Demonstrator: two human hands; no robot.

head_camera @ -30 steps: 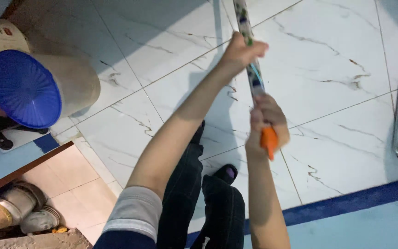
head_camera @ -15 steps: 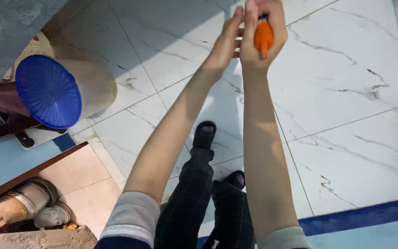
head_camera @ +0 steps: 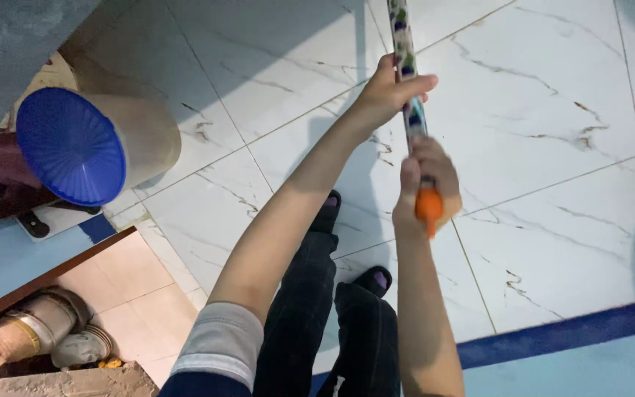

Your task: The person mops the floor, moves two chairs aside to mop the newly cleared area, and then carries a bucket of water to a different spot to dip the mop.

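Both hands clamp the patterned pole (head_camera: pixel 408 81): left hand (head_camera: pixel 389 88) above right hand (head_camera: pixel 426 192), over wide marble floor (head_camera: pixel 538 110).

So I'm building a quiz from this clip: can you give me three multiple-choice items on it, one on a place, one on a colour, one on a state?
1. Where is the left hand on the patterned pole?
A. farther along the pole than the right hand
B. on the orange end
C. off the pole

2. What colour is the round lid of the tipped container?
A. red
B. blue
C. green

3. How does the right hand stand?
A. open and flat
B. closed round the pole just above its orange cap
C. resting on the floor

Answers: 1 A, it grips beyond the right hand. 2 B, the ribbed lid is plainly blue. 3 B, its fingers wrap the pole by the orange end.
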